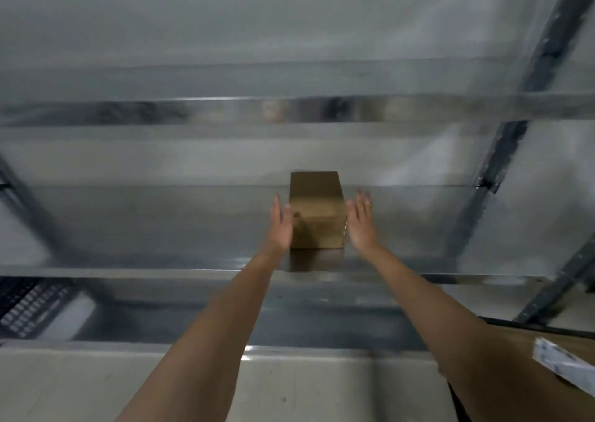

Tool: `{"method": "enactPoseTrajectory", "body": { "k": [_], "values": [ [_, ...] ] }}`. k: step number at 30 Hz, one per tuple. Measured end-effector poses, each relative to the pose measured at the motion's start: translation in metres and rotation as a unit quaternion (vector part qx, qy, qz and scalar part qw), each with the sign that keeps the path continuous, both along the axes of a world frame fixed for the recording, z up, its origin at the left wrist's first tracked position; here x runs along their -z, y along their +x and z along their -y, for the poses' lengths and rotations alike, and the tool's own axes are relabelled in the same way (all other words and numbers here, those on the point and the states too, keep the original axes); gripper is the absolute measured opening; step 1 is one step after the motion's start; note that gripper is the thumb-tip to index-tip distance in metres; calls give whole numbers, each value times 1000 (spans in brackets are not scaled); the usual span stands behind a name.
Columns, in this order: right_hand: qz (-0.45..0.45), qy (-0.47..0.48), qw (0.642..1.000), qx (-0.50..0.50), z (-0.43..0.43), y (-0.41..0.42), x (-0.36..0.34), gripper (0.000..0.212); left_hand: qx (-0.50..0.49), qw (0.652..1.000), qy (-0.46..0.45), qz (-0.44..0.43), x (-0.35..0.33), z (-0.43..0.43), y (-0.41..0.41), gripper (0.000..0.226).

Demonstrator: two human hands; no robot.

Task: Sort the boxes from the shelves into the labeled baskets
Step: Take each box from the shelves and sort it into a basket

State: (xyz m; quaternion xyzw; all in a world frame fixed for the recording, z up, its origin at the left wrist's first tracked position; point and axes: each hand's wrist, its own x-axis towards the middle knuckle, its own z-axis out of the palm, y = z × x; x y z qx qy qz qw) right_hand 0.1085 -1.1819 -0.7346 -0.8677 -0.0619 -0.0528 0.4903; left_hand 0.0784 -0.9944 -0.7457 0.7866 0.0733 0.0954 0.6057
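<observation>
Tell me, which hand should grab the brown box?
Neither alone, probably both. The left hand and right hand flank the cardboard box on the shelf, open-palmed. The left looks slightly closer, its thumb by the box's side.

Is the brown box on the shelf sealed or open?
Shut: the brown box shows a flat, unbroken top, no flaps raised. Whether it is taped, blur hides.
</observation>
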Motion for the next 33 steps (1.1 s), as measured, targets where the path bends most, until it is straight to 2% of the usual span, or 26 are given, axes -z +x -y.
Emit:
{"method": "enactPoseTrajectory", "body": {
  "k": [1,3,6,10,12,15,19,23,26,29,31,33],
  "values": [
    [-34,77,996,7,-4,5,6,59,-6,998,-55,-11,4,4,5,63],
    [-121,163,979,31,-8,18,16,63,-21,993,-105,-45,4,13,11,61],
    [-188,200,961,30,-11,31,31,78,-27,985,-150,-75,14,17,19,58],
    [-149,222,960,78,-5,28,33,67,-79,979,-157,-99,25,7,23,48],
    [-156,213,961,81,-2,23,27,69,-80,975,-172,-118,18,5,11,42],
    [-200,197,958,66,6,25,25,74,-39,969,-179,-165,17,0,3,46],
    [-241,185,953,2,8,-3,10,64,-29,963,-189,-190,13,3,-6,59],
    [-232,190,954,-11,8,-12,10,52,-12,953,-225,-202,6,8,-18,51],
    [-225,235,946,16,7,-10,16,65,-4,950,-247,-190,9,7,-21,50],
    [-223,272,935,42,8,-9,21,65,5,947,-277,-163,19,3,-17,61],
    [-216,305,926,49,9,-10,23,65,8,952,-260,-163,21,0,-17,69],
    [-210,318,922,63,13,-4,30,72,13,955,-253,-154,19,1,-19,65]
  ]
}}
